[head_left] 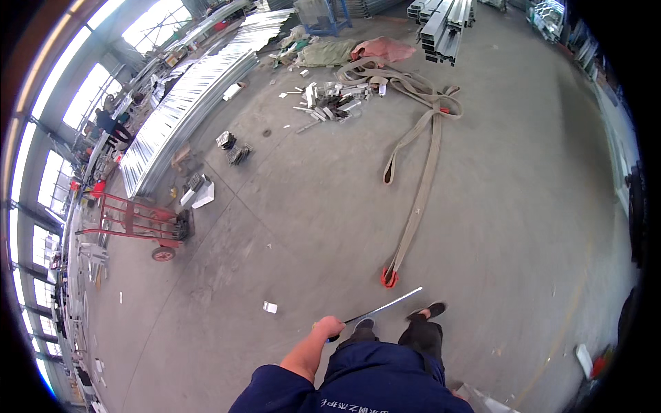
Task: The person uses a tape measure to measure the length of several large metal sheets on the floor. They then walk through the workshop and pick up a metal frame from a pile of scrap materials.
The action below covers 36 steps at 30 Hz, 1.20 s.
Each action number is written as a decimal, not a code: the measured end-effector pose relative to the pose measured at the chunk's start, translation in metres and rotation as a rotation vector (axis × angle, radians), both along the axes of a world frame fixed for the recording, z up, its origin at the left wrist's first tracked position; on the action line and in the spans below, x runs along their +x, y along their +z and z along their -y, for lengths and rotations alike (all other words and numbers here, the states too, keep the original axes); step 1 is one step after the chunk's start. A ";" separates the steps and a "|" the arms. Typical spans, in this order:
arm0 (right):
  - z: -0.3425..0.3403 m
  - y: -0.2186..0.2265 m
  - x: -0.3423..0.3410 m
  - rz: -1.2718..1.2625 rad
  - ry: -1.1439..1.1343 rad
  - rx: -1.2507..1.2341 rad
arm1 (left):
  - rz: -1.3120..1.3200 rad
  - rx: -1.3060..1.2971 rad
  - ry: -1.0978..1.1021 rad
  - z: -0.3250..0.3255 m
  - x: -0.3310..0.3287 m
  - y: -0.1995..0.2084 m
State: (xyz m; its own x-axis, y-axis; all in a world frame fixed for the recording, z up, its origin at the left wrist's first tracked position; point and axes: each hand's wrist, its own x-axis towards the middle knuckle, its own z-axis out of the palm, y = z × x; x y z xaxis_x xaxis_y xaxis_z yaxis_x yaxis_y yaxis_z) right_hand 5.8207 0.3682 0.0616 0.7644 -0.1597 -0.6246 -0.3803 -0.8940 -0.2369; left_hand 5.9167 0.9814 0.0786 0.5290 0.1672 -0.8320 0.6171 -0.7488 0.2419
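We see our left hand (pixel 328 326) fisted tight on the dark handle end of a thin metal rod (pixel 383 307); the rod's long axis runs from the hand up and to the right, tip pointing away from us toward the red end of a strap, held above the concrete floor (pixel 523 206) over our dark shoes. Our right hand is not in view, so we cannot tell its state. Just left of the hand lies a small white scrap (pixel 270 307) on the floor. Beyond the rod tip, a long tan lifting strap (pixel 418 193) stretches away, its near loop red. Farther left of the hand stands a red hand truck (pixel 138 224), and past it a white flat box (pixel 201 195) and small dark packs. Far ahead we see a scatter of short silver offcuts (pixel 334 100), a long stack of grey metal sheets (pixel 189 96), green and pink sacks (pixel 358 50), and bundled grey profiles (pixel 444 24). No readable signs.
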 end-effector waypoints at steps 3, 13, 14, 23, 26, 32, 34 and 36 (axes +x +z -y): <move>0.015 -0.019 0.106 -0.129 -0.103 0.090 | 0.017 0.046 0.074 0.022 0.076 -0.026; 0.136 0.009 0.689 0.063 -0.564 0.326 | 0.165 -0.035 0.190 0.189 0.426 -0.022; 0.149 0.011 0.748 0.124 -0.440 0.248 | 0.194 -0.040 0.150 0.194 0.467 -0.023; 0.310 0.044 1.062 -0.008 -0.535 0.297 | 0.048 -0.167 0.259 0.298 0.772 -0.079; 0.359 0.053 1.076 -0.209 -0.789 0.175 | 0.067 -0.188 0.211 0.316 0.912 -0.056; 0.397 0.018 1.170 -0.312 0.347 -0.045 | 0.262 -0.045 -0.222 0.331 1.142 -0.073; 0.407 -0.027 1.252 -0.298 0.681 -0.066 | 0.316 0.066 -0.465 0.321 1.199 -0.078; 0.423 -0.061 1.320 -0.181 0.644 -0.015 | 0.369 0.147 -0.761 0.337 1.271 -0.080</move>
